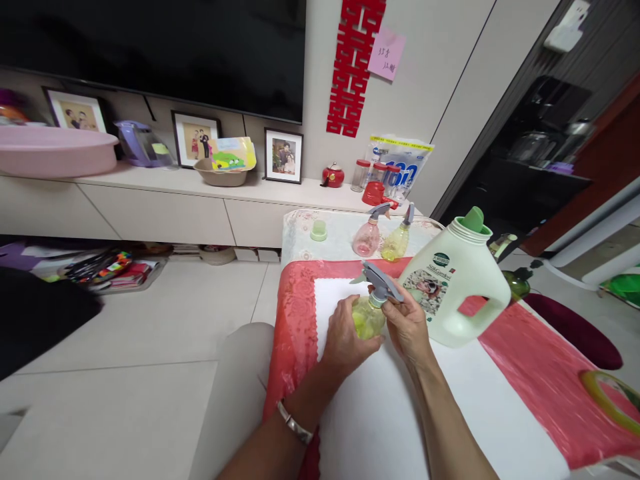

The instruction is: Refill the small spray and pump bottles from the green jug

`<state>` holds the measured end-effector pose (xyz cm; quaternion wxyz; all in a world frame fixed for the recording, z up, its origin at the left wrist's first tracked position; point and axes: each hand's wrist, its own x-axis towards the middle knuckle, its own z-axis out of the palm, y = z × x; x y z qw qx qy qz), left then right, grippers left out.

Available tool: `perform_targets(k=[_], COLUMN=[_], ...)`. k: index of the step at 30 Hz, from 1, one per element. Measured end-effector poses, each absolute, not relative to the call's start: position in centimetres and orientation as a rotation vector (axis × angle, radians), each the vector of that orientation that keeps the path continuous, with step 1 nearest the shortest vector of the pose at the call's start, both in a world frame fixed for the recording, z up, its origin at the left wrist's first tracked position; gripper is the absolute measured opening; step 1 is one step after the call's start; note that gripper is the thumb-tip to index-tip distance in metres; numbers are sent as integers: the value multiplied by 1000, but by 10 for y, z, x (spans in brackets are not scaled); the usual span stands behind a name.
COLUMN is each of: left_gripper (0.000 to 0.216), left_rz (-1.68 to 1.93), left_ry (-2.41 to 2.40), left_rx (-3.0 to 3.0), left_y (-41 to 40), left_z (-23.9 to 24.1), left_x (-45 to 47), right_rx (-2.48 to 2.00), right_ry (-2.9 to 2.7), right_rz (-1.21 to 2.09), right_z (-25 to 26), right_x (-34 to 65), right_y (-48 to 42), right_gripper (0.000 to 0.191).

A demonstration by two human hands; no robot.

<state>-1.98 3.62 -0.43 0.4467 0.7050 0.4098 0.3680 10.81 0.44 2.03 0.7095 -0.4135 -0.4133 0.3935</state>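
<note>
A yellow-tinted spray bottle with a grey trigger head is held upright above the white mat. Wrapped around its clear body is my left hand. My right hand has its fingers closed at the neck, by the grey spray head. Just to the right stands a large pale green detergent jug, uncapped, with a green spout at its mouth. Behind the hands are a pink spray bottle and another yellow spray bottle. A light green cap sits to their left.
Red cloth covers the table beneath the mat. On the cabinet stand picture frames, a pink basin, a red pot and glass jars near a detergent bag. A maroon stool is at the right.
</note>
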Motion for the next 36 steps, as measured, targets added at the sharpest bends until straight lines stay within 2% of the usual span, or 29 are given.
perform_targets(k=[13,21,30,36], left_gripper=[76,75,74,73], left_rz=[921,904,928,932], left_ry=[1018,1031,1013,1029], left_rx=[1762,1744,1749,1741], left_y=[37,37,36,36], left_z=[-5,-2,-6,-6], left_x=[-19,-20,-18,-18], right_rx=[-917,-962,-994,-1008], right_ry=[-876,-918,-905,-945], right_rz=[838,899,821,917], right_z=[16,8,11,12], right_x=[104,108,105,107], right_y=[4,3,5,2], right_gripper=[56,38,38,44])
